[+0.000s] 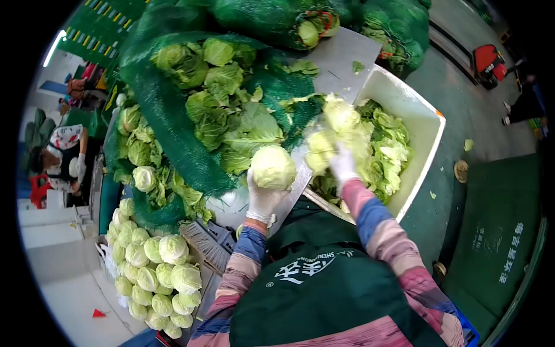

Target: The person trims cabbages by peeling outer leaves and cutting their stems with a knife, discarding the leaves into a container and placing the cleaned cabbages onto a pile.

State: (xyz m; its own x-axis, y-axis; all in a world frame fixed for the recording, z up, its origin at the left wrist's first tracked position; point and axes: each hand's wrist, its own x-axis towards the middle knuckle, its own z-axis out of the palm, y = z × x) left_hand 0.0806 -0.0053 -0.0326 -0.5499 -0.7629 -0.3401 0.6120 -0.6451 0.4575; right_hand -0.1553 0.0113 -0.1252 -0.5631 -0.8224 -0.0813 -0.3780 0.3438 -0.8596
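Green mesh sack (pixel 167 115) spilled cabbages onto steel table (pixel 341 58). White bin (pixel 404 98) held trimmings. L hand (pixel 263 196), gloved, reached fwd, gripped cabbage head (pixel 273 166) at table edge. R hand (pixel 343 165) blurred over bin; grip unclear.

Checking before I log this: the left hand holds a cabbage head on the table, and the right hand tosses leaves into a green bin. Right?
Not quite. The head view shows the bin is white, not green. The left hand does hold the cabbage head on the table, and the right hand is among loose leaves.
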